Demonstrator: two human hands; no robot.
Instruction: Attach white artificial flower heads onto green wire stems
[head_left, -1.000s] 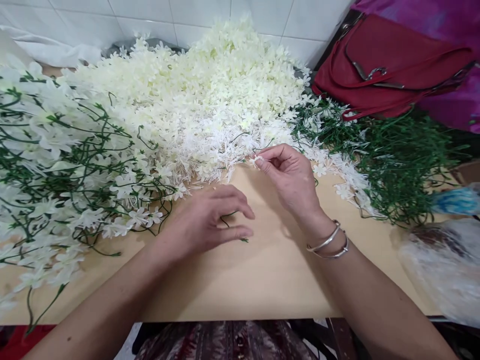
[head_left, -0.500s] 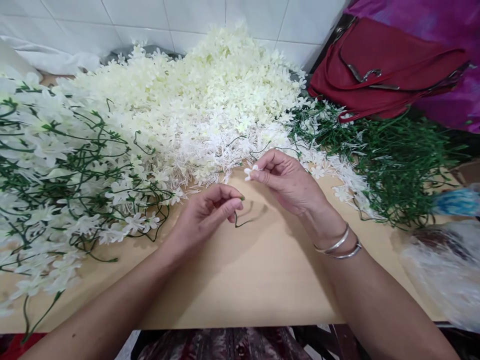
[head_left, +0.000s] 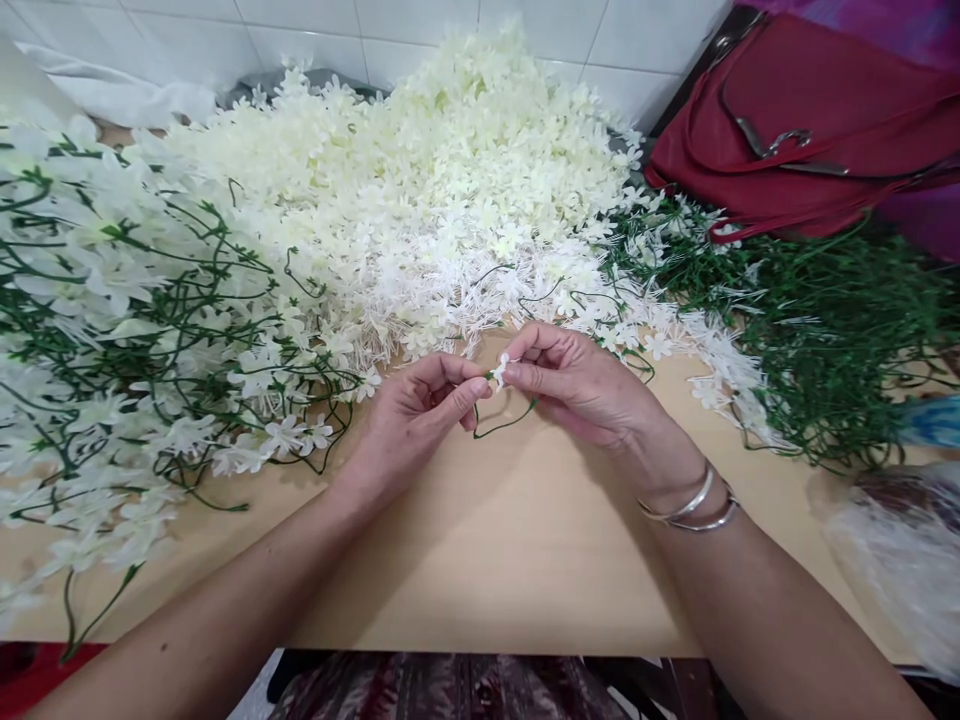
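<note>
My left hand (head_left: 427, 410) pinches a green stem (head_left: 501, 428) between thumb and forefinger, and the stem curves down and to the right below the fingertips. In my right hand (head_left: 581, 385) a small white flower (head_left: 500, 371) is held at the fingertips. The flower touches the stem's tip between both hands, just above the tabletop. Behind the hands lies a heap of loose cream-white blossoms (head_left: 480, 150). At the left is a pile of white flowers on green stems (head_left: 150, 320). Bare green stems (head_left: 832, 320) are heaped at the right.
A red handbag (head_left: 825, 120) stands at the back right. Clear plastic wrapping (head_left: 907, 560) lies at the right edge of the wooden table (head_left: 495, 560), with a blue item (head_left: 932, 420) above it. White cloth (head_left: 120, 95) sits at the back left against the tiled wall.
My hands have come closer together, and the white flower now meets the stem's tip. The view has shifted slightly, so the bag and piles appear further right.
</note>
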